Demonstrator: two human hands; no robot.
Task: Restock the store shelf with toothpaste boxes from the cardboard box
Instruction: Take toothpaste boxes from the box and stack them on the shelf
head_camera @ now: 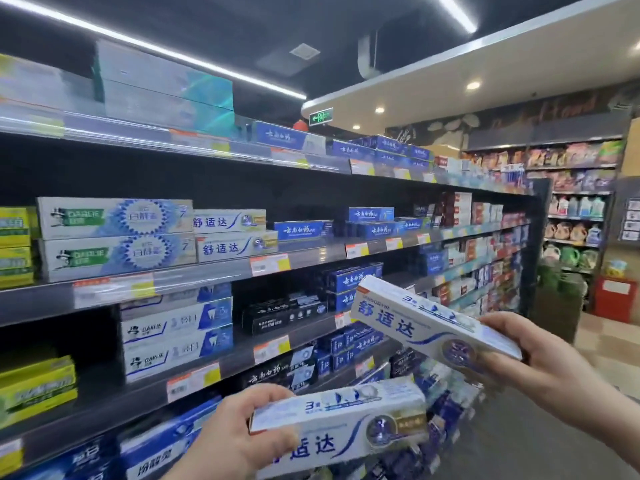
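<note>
Toothpaste boxes, left hand's (337, 422) near-level, right hand's (429, 322) tilted down-right

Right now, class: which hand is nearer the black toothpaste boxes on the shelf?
Left: it is below the black toothpaste boxes; the right hand is farther off to their right.

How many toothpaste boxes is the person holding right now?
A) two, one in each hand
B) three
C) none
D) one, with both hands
A: the left hand grips one white toothpaste box low in the picture, and the right hand holds a second matching box higher up, in front of the shelf.
</note>
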